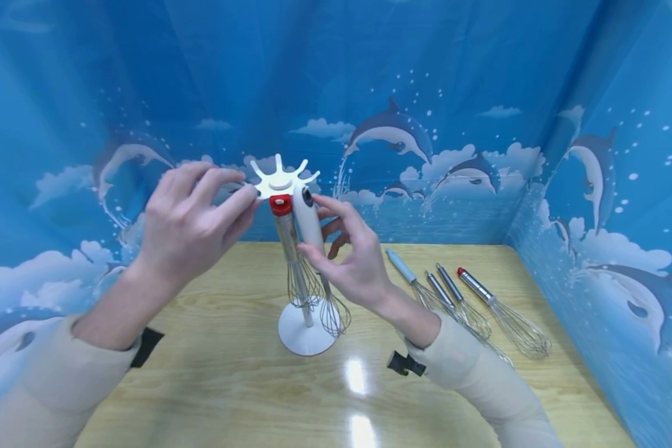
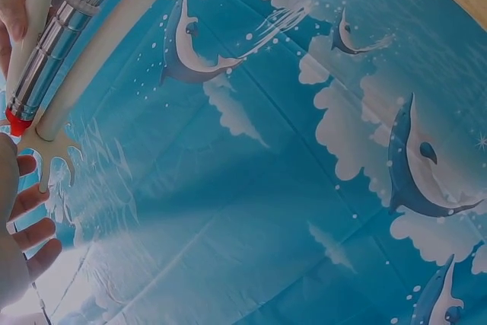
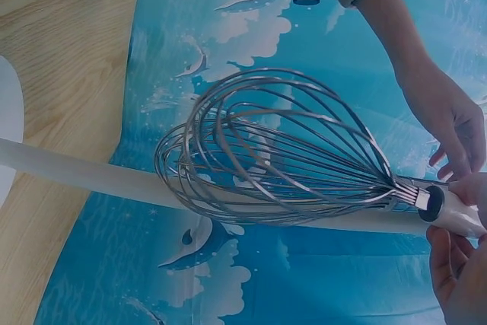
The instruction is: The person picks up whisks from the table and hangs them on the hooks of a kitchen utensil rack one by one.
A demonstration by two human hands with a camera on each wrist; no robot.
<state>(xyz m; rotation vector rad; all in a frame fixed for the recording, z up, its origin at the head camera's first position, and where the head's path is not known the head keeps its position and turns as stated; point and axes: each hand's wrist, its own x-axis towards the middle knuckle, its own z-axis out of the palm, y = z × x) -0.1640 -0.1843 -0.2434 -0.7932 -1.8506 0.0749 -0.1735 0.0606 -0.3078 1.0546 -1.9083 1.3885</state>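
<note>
A white whisk stand (image 1: 280, 180) rises from a round base (image 1: 297, 341), with curved hooks fanning out at its top. From it hangs a steel whisk with a red end cap (image 1: 281, 205). My right hand (image 1: 354, 252) grips a white-handled whisk (image 1: 308, 218) between thumb and fingers, close beside the red-capped one. Its wire loops (image 3: 266, 150) point down and overlap the pole in the right wrist view. At the stand's left side, my left hand (image 1: 193, 214) pinches a hook with thumb and forefinger; the other fingers (image 2: 34, 234) are spread.
On the wooden table (image 1: 213, 373) to the right lie a light-blue-handled whisk (image 1: 402, 266), two small steel whisks (image 1: 450, 283) and another red-ended whisk (image 1: 476, 285). Blue dolphin-print curtains (image 1: 325, 74) enclose the table at the back and sides.
</note>
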